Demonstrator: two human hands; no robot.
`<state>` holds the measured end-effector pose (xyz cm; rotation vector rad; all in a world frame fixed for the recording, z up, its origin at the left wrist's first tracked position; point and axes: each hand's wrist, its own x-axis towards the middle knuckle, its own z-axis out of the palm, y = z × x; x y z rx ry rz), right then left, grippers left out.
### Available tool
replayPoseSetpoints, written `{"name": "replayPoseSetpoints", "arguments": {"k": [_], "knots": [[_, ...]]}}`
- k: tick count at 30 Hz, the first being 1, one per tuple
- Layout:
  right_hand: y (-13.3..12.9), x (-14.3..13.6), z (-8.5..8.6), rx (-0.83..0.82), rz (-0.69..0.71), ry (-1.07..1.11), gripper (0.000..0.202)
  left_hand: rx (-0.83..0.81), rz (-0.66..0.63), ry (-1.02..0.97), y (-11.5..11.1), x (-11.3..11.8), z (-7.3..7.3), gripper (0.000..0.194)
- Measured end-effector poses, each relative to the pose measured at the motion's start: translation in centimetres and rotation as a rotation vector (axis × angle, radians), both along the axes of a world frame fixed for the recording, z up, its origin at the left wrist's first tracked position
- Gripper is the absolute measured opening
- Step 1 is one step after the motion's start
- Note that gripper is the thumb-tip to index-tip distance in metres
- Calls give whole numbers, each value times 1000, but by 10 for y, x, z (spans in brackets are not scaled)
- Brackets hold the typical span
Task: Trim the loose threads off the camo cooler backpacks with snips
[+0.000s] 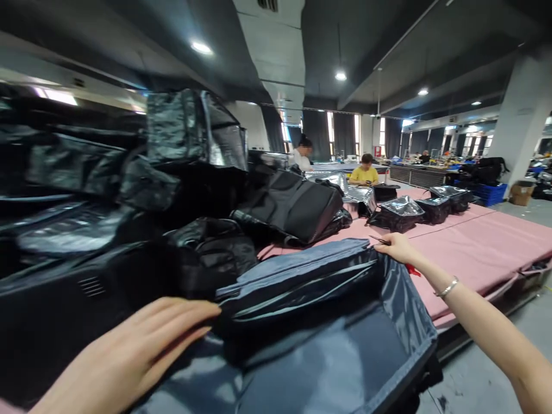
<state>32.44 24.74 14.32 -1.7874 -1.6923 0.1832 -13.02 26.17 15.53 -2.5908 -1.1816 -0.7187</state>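
A large black bag (319, 356) with a blue-grey lining lies open in front of me, its inside facing up. My left hand (159, 339) is at the bag's left side, fingers together against its edge; what they pinch, if anything, is hidden. At the far right corner of the bag, my right hand (394, 247) is closed, with a small dark pointed tool (379, 240), perhaps snips, sticking out of the fingers. Something small and red (413, 269) shows just below that hand. Zippered edges run along the bag's far side.
Black and silver-lined bags (194, 126) are piled high at the left. A black bag (297, 204) lies beyond the open one. Several silver-topped bags (401, 211) stand on the pink-covered table (483, 236). Two people (365, 171) are farther back. Blue crates (491, 194) stand at the right.
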Motion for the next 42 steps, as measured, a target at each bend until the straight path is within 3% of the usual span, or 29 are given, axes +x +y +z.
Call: {"name": "replayPoseSetpoints", "arguments": {"k": [4,10,16,26,30,33,37,40,42], "knots": [[-1,3,-4,-24,-4,-3,29,-265,138,-119,4,3,21,37],[-7,3,-7,-19,5,-7,33,-751,120,-302,20,11,19,40],[-10,-1,-5,-40,15,35,34,-902,68,-411,18,11,20,40],[-12,3,-11,-9,31,48,33,-894,37,-268,15,11,31,39],[-15,1,-9,-10,-11,1,33,-630,31,-179,10,21,30,35],[-18,-3,-7,-10,-45,2,31,-384,-63,-19,4,49,27,33],[-18,-7,-7,27,-75,-35,28,-173,-204,123,3,104,22,31],[-26,-10,-4,83,-111,-29,24,-164,-214,95,13,137,23,29],[-45,-16,4,174,-178,6,22,-257,-164,47,24,149,26,27]]}}
